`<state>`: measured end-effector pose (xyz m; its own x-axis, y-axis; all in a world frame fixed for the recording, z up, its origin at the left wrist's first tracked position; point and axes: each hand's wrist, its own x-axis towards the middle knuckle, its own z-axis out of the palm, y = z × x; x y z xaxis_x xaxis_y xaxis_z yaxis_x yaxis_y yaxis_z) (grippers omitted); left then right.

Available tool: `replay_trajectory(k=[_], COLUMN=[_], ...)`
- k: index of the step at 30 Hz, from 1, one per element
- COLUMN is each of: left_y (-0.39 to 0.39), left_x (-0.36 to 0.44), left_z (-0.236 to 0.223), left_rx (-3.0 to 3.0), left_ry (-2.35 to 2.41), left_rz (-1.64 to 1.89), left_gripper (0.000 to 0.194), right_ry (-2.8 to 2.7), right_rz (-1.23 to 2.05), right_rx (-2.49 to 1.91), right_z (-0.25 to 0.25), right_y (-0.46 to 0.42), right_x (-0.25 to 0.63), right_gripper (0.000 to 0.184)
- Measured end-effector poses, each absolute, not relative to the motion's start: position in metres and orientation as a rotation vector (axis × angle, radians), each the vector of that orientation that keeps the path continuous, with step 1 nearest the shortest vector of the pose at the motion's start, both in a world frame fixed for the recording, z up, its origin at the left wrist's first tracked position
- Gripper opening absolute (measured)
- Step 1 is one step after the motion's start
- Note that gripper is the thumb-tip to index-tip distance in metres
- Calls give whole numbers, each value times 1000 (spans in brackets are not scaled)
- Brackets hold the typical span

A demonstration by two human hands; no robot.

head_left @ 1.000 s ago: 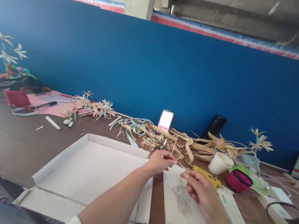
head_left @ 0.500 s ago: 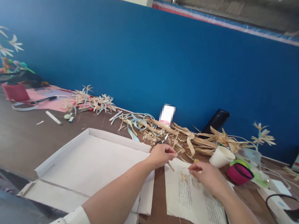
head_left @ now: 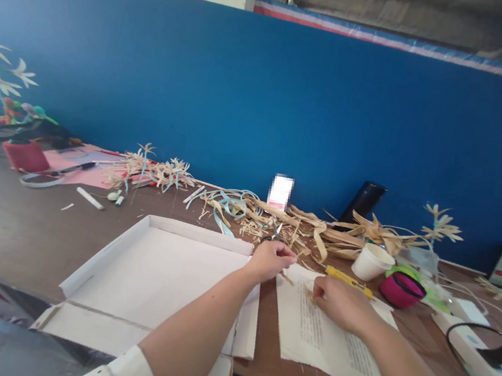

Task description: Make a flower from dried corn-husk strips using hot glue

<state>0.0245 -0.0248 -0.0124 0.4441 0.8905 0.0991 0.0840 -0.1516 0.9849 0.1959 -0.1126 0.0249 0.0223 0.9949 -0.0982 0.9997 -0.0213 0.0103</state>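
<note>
My left hand (head_left: pixel 271 260) is curled in a loose fist at the left edge of a printed paper sheet (head_left: pixel 326 343), pinching a thin straw-coloured strip (head_left: pixel 287 277) that pokes out to its right. My right hand (head_left: pixel 340 304) rests on the sheet with fingers pressed together on small dried bits near the top of the page. A pile of dried husk strips (head_left: pixel 315 230) lies just beyond both hands. A yellow glue gun (head_left: pixel 346 279) lies just behind my right hand.
An open white cardboard box (head_left: pixel 155 281) sits left of the sheet. A white cup (head_left: pixel 372 262), a pink pouch (head_left: pixel 401 289) and a power strip (head_left: pixel 475 363) stand at the right. Husk flowers (head_left: pixel 153 172), a black bottle (head_left: pixel 362 206) and a blue partition (head_left: pixel 265 101) are behind.
My right hand has slid down and back onto the sheet, uncovering the yellow glue gun. My left hand has stayed at the sheet's edge.
</note>
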Motion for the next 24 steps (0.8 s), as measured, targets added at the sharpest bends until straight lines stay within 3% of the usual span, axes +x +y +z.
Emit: replay_trajectory(k=[9,16,21,24], left_y=[-23,-25,-28,-28], left_x=[25,26,25,24], left_z=[-15,-12,-4,0], left_rx=[1573,1510,1364,1297], left_ry=[874,866,855,855], left_rz=[896,917,943,971], left_gripper=[16,13,12,12], right_ry=[2159,2169,1937,1885], right_rz=[-347,-1102,-1983,-2325], right_rx=[2403,2846,3104,3146], right_z=[24,28,18,16], right_y=[-112,-103,-93,-81], right_x=[206,201,184,171], right_gripper=[6,28,27,25])
